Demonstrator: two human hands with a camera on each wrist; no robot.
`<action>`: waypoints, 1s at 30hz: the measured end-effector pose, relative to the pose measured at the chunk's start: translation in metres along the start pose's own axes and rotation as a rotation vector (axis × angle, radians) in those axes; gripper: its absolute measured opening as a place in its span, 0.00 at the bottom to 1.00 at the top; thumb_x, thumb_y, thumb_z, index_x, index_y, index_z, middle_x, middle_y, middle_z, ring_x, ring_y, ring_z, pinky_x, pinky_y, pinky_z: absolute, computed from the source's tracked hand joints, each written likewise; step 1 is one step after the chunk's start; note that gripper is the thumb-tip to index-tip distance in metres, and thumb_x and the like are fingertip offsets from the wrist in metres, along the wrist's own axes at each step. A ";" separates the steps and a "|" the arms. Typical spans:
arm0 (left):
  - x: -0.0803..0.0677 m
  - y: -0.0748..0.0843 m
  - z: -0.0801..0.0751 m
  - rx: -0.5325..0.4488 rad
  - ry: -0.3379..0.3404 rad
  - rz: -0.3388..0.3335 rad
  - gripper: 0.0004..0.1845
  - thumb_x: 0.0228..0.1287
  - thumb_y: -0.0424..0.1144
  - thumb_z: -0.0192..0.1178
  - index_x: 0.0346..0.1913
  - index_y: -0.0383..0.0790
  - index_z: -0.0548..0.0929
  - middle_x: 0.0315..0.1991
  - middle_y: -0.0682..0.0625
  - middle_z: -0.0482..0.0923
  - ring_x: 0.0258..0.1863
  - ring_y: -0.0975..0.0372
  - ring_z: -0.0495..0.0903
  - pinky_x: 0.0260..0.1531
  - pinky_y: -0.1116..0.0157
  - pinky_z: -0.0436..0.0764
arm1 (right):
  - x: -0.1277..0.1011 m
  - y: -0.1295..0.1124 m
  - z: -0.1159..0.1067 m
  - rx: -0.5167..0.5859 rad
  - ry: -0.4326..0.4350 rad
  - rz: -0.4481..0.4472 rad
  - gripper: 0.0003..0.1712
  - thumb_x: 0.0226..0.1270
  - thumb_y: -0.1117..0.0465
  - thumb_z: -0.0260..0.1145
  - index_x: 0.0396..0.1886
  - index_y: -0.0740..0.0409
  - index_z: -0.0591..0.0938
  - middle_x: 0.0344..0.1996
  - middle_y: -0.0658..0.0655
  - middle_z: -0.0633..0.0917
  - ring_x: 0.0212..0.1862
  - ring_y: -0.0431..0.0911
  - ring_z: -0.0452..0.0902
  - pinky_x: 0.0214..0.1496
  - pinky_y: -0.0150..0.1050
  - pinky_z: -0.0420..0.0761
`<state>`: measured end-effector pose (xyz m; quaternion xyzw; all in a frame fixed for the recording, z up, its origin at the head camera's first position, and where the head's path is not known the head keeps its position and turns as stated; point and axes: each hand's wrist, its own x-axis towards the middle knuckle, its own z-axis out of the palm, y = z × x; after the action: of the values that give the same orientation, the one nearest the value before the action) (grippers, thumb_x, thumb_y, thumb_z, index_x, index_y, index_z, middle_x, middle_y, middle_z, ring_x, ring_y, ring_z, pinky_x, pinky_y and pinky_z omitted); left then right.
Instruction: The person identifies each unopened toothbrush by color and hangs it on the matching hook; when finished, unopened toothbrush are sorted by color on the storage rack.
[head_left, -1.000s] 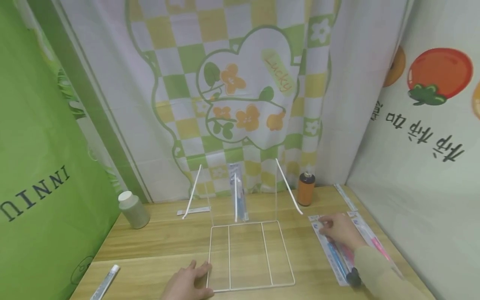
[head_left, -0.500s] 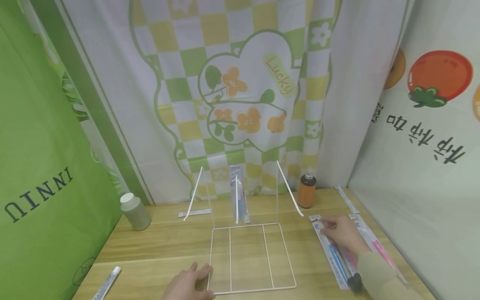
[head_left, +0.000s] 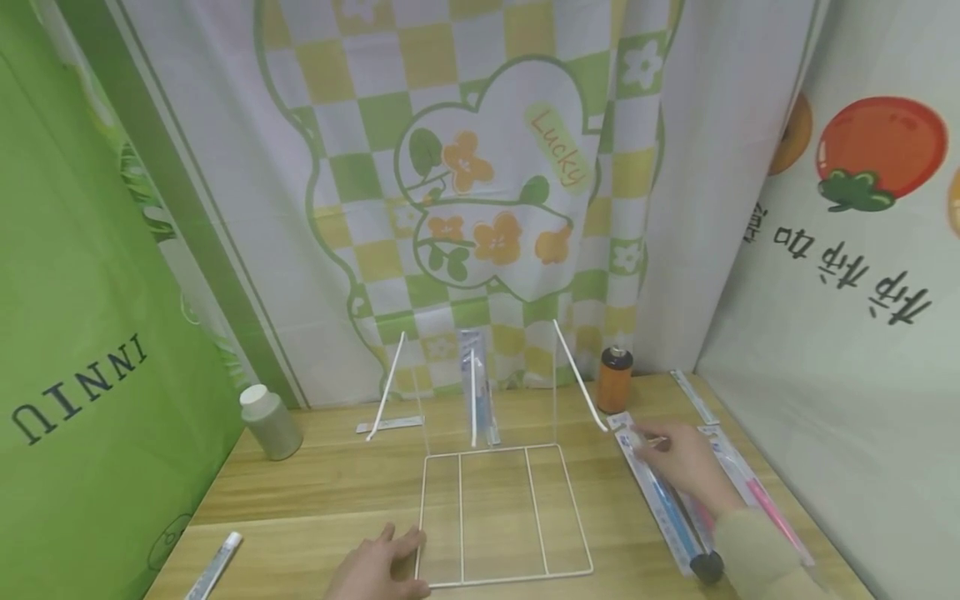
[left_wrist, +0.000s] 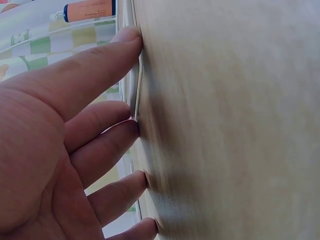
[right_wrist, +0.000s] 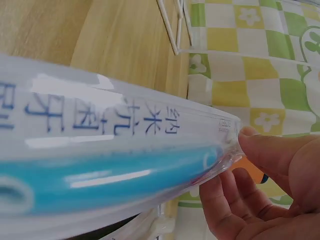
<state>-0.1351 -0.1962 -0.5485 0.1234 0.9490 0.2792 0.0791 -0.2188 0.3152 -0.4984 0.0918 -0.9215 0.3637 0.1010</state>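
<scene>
The right hand (head_left: pixel 686 467) pinches the far end of a blue toothbrush pack (head_left: pixel 660 500) — printed with blue Chinese characters — on the table (head_left: pixel 315 492), beside one pink pack (head_left: pixel 757 492). The left hand (head_left: pixel 375 571), fingers flat, presses the white wire rack (head_left: pixel 498 512).

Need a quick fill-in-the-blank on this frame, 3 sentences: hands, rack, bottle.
The right hand pinches the end of a toothbrush pack whose brush is ____ in colour.
The left hand rests with straight fingers at the front left corner of the white ____ rack.
The bottle standing past the right hand is ____ in colour.

Missing words: blue; wire; orange
</scene>
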 end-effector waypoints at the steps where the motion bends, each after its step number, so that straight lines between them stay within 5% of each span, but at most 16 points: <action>1: 0.000 0.000 0.000 0.002 -0.001 0.003 0.44 0.51 0.58 0.82 0.72 0.48 0.82 0.72 0.19 0.68 0.58 0.10 0.68 0.51 0.13 0.65 | -0.001 -0.002 0.000 0.003 0.009 -0.005 0.24 0.69 0.62 0.77 0.63 0.64 0.86 0.60 0.72 0.86 0.47 0.61 0.89 0.43 0.51 0.91; 8: 0.000 0.000 0.000 -0.003 -0.002 0.018 0.44 0.51 0.58 0.82 0.72 0.47 0.83 0.71 0.19 0.69 0.57 0.10 0.68 0.51 0.14 0.66 | -0.008 -0.034 -0.004 0.016 0.048 0.052 0.26 0.73 0.54 0.75 0.68 0.55 0.84 0.60 0.65 0.87 0.52 0.59 0.87 0.38 0.44 0.89; 15: 0.001 0.000 -0.001 -0.005 -0.013 0.024 0.43 0.53 0.58 0.82 0.72 0.46 0.83 0.71 0.20 0.70 0.57 0.10 0.68 0.51 0.14 0.66 | -0.012 -0.072 0.005 0.075 0.254 -0.171 0.23 0.63 0.64 0.82 0.59 0.55 0.90 0.43 0.56 0.91 0.38 0.47 0.87 0.29 0.34 0.86; 20: 0.000 0.001 -0.002 -0.017 -0.011 0.028 0.42 0.53 0.56 0.82 0.71 0.46 0.83 0.71 0.22 0.71 0.58 0.11 0.69 0.52 0.14 0.66 | -0.018 -0.103 0.008 0.228 0.253 -0.194 0.24 0.60 0.70 0.82 0.57 0.62 0.89 0.46 0.57 0.90 0.41 0.42 0.86 0.41 0.33 0.90; 30: -0.001 0.002 -0.003 -0.001 -0.009 0.032 0.42 0.52 0.55 0.83 0.71 0.49 0.83 0.70 0.19 0.70 0.57 0.11 0.70 0.52 0.15 0.67 | -0.026 -0.149 0.016 0.360 0.307 -0.410 0.26 0.55 0.76 0.82 0.54 0.60 0.90 0.42 0.53 0.89 0.38 0.41 0.86 0.32 0.36 0.90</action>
<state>-0.1346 -0.1956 -0.5449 0.1398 0.9463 0.2805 0.0789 -0.1594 0.1996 -0.4199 0.2363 -0.7784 0.5027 0.2926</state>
